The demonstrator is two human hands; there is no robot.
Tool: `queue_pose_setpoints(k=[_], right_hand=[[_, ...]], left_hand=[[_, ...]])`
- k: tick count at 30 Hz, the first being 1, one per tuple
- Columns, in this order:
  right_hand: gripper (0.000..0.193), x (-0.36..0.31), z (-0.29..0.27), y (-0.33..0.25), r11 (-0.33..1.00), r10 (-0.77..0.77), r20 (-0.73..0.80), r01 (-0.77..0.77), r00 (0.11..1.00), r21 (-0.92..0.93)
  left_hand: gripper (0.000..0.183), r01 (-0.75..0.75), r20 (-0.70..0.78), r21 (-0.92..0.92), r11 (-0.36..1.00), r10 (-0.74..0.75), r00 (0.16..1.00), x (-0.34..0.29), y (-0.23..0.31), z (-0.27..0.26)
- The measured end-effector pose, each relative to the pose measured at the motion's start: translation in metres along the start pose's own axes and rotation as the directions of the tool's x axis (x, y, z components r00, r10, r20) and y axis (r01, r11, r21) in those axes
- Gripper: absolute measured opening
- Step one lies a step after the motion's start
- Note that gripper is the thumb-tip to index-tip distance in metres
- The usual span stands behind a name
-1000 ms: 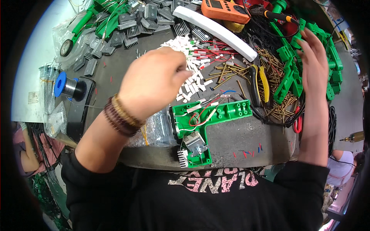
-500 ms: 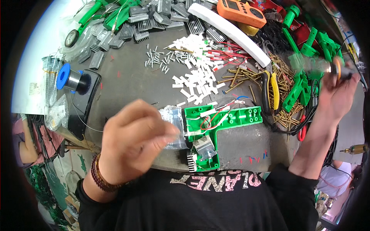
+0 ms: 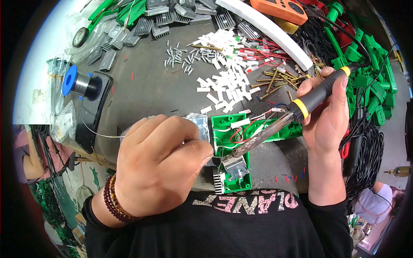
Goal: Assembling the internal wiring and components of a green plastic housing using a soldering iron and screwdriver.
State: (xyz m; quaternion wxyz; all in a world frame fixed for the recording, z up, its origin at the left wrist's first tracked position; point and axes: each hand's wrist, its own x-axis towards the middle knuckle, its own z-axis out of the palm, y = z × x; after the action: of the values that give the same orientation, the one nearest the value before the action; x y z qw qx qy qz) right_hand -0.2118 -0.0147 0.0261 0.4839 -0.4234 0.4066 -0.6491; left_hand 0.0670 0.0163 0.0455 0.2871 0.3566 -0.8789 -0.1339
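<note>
A: Taking the green shell [image 3: 221, 121] as the dial's hub and twelve as the far side, where are the hands?
B: The left hand [image 3: 161, 165] is at nine o'clock, just beside it. The right hand [image 3: 325, 129] is at two.
A: What's in the right?
B: The iron [image 3: 297, 111], gripped by its black-and-yellow handle. The shaft points down toward eight, across the shell.
A: Is its tip touching anything?
B: It's at the upper edge of the metal block [image 3: 235, 167] inside the shell. Whether they actually touch, I can't tell.
A: And the left hand's grip?
B: Narrow: fingers curled, thumb against forefinger, on the solder [image 3: 109, 136]. That strand runs in from the spool [image 3: 79, 82], at ten o'clock; the hand hides part of it.
A: Where does the shell itself sit?
B: On the bench [image 3: 142, 81], close to the person's black shirt [image 3: 172, 234], open side up, wires showing inside.
A: What lies around it?
B: White tubes [image 3: 226, 88] at twelve, silver screws [image 3: 187, 58] at eleven, brass bolts [image 3: 273, 81] at one, green parts [image 3: 378, 92] at two, coiled black cable [image 3: 368, 157] at three.
</note>
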Motion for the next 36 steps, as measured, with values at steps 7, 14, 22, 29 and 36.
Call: queue_pose_setpoints(k=[7, 14, 22, 29, 36], right_hand=[[0.041, 0.000, 0.000, -0.003, 0.999, -0.035, 0.019, 0.035, 0.999, 0.029], [0.042, 0.000, 0.002, 0.001, 0.998, -0.053, 0.053, 0.051, 0.997, 0.039], [0.042, -0.001, -0.002, 0.000, 0.995, -0.048, 0.062, 0.042, 0.997, 0.089], [0.042, 0.002, -0.005, 0.003, 0.991, -0.064, 0.101, 0.052, 0.993, 0.120], [0.042, -0.003, -0.005, 0.002, 0.997, -0.065, 0.076, 0.061, 0.995, 0.057]], left_hand=[[0.018, -0.032, 0.044, 0.032, 0.999, 0.031, 0.999, 0.005, 0.002, 0.000], [0.019, -0.050, 0.056, 0.017, 0.999, 0.049, 0.997, 0.003, -0.002, 0.002], [0.019, -0.055, 0.069, -0.003, 0.998, 0.055, 0.996, 0.009, 0.002, 0.006], [0.012, 0.128, 0.135, -0.118, 0.985, -0.112, 0.984, 0.014, 0.005, -0.017], [0.029, 0.361, 0.354, -0.670, 0.649, -0.148, 0.923, 0.068, -0.031, 0.016]])
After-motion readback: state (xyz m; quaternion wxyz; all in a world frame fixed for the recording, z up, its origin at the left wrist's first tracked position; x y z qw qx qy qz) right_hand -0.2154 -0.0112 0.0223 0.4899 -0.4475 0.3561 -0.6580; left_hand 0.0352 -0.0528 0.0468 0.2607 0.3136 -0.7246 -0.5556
